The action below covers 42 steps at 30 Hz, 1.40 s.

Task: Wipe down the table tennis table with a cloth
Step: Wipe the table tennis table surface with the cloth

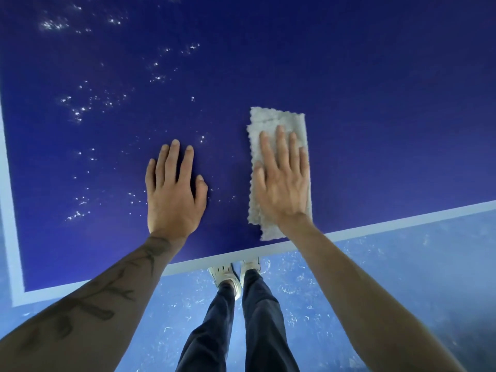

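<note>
The dark blue table tennis table [349, 103] fills the upper view, edged by a pale line along its near and left sides. A folded grey-white cloth [279, 122] lies flat on it near the front edge. My right hand [281, 178] presses on the cloth with straight, spread fingers. My left hand [174, 189] rests flat on the bare table surface to the left of the cloth, fingers straight. Scattered white specks [77, 111] dot the table surface to the left and far left.
The near table edge [402, 221] runs diagonally, and the table's corner [16, 299] lies at the lower left. Below it is a scuffed blue floor [389, 277]. My legs in dark trousers and pale shoes [228, 277] stand against the edge.
</note>
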Each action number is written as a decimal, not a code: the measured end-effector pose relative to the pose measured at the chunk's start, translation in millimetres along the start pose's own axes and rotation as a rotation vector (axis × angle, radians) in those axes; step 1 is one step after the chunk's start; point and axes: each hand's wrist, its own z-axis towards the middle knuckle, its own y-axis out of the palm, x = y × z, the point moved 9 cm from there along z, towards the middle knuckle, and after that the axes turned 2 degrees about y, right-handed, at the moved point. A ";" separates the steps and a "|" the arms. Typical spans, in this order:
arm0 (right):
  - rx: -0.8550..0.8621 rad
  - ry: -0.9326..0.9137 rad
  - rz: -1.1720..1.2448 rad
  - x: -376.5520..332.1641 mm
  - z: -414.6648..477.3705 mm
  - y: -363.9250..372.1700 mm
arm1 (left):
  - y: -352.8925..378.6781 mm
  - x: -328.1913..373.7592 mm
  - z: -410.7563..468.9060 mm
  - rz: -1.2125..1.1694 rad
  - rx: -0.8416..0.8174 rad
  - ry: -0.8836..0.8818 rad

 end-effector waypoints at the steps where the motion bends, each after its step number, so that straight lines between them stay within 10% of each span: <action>1: -0.007 -0.085 -0.008 -17.2 -13.3 5.1 | -0.6 0.0 0.3 -0.002 0.007 -0.003; 5: -0.111 -0.294 -0.068 2.6 -53.4 14.7 | -1.1 1.6 -0.3 -0.008 0.002 -0.008; 12: 0.008 0.096 -0.003 36.1 -0.1 -5.8 | -0.3 0.4 0.9 -0.005 -0.005 -0.013; 19: -0.081 -0.287 -0.025 -18.1 -54.8 17.1 | 0.9 -1.3 0.5 -0.003 -0.008 -0.019; 27: 0.035 0.112 0.031 -0.4 8.7 0.2 | 2.8 -2.7 0.3 0.019 -0.029 -0.015; 33: -0.029 -0.221 -0.023 -73.7 -45.7 22.3 | -10.6 -18.1 2.0 -0.097 0.003 0.015; 42: 0.043 0.130 0.018 -102.5 -3.3 19.8 | -34.7 -128.1 41.2 0.009 0.009 0.024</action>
